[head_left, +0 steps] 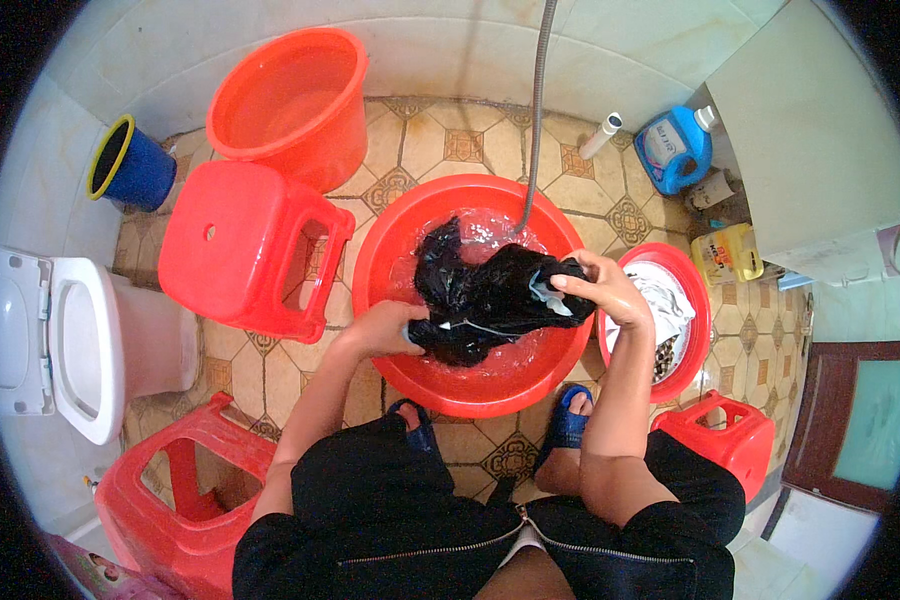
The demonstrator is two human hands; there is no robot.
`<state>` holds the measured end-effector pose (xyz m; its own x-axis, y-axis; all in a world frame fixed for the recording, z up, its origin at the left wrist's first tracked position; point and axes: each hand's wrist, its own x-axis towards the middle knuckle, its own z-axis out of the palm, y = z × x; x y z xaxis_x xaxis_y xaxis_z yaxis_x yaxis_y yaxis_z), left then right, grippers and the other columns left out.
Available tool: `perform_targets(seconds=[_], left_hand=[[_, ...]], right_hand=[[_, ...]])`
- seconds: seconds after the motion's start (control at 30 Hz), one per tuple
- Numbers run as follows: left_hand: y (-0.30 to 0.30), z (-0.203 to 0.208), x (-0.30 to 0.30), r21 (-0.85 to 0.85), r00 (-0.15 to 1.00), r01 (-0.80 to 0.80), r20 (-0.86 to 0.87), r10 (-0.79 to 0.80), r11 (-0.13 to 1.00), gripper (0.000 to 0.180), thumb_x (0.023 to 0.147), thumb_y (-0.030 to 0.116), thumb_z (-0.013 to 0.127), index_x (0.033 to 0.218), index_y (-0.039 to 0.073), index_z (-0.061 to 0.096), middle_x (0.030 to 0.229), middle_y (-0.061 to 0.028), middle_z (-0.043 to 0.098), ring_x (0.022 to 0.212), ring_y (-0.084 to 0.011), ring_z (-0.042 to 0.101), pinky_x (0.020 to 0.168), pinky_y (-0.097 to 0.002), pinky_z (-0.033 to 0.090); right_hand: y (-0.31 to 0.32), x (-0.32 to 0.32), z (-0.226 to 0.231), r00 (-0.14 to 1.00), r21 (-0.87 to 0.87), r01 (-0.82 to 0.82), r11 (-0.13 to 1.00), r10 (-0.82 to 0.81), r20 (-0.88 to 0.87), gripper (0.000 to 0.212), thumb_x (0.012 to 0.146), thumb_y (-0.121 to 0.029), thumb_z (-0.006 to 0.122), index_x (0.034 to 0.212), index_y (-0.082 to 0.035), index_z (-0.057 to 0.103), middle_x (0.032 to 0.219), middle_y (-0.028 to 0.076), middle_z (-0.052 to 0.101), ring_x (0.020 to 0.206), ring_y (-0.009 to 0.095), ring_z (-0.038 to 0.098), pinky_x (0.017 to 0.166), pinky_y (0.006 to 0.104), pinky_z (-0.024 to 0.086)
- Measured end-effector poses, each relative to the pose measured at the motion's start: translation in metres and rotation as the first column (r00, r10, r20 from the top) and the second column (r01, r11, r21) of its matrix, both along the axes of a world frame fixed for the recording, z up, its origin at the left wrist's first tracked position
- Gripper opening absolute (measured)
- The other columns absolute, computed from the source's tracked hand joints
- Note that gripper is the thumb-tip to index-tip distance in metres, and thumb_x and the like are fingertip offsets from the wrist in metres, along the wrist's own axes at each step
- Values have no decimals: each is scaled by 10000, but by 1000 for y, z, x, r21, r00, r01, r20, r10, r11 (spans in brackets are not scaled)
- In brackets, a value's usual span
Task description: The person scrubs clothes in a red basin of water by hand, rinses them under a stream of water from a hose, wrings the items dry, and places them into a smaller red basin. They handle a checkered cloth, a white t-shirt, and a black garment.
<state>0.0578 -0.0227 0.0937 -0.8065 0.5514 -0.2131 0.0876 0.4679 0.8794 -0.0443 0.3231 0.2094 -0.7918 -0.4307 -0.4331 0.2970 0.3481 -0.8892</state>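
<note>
A wet black garment is stretched between my hands over a large red basin of water. My left hand grips its lower left edge, with the fingertips partly hidden by the cloth. On the other side, my right hand pinches the garment near an opening where a pale lining shows. Part of the cloth hangs down into the water. A grey flexible hose comes down from above, its lower end in the basin.
A smaller red basin with white laundry stands at right. Red stools and a tall red bucket stand at left, near a white toilet. A blue detergent bottle and a yellow jug are at far right.
</note>
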Motion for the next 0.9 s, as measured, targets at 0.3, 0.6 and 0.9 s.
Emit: perform_targets(seconds=[0.3, 0.6, 0.9], left_hand=[[-8, 35, -2, -383, 927, -349, -277, 254, 855, 277, 683, 170, 793, 870, 50, 628, 1014, -110, 569, 1020, -291, 554, 830, -381, 475], [19, -18, 2, -263, 738, -398, -661, 137, 879, 348, 675, 56, 698, 1019, 106, 700, 1229, -94, 563, 1193, -338, 473, 1018, -453, 393], [24, -42, -6, -428, 848, -392, -511, 139, 814, 501, 636, 222, 836, 1092, 171, 633, 1579, -179, 126, 1423, -474, 147, 1123, -554, 249]], right_hand=[[9, -9, -28, 988, 231, 147, 962, -155, 15, 388, 839, -379, 738, 988, -32, 645, 783, 3, 639, 689, 107, 608, 613, 272, 533], [16, -10, -137, 895, 432, -27, 901, 214, -391, 838, 678, 44, 669, 1436, -115, 350, 1445, 257, 366, 1271, 450, 444, 1100, 433, 368], [-14, 34, -198, 907, 535, 195, 822, 57, -418, 918, 621, 68, 709, 1435, -186, 368, 1416, 277, 361, 1217, 422, 494, 1006, 448, 452]])
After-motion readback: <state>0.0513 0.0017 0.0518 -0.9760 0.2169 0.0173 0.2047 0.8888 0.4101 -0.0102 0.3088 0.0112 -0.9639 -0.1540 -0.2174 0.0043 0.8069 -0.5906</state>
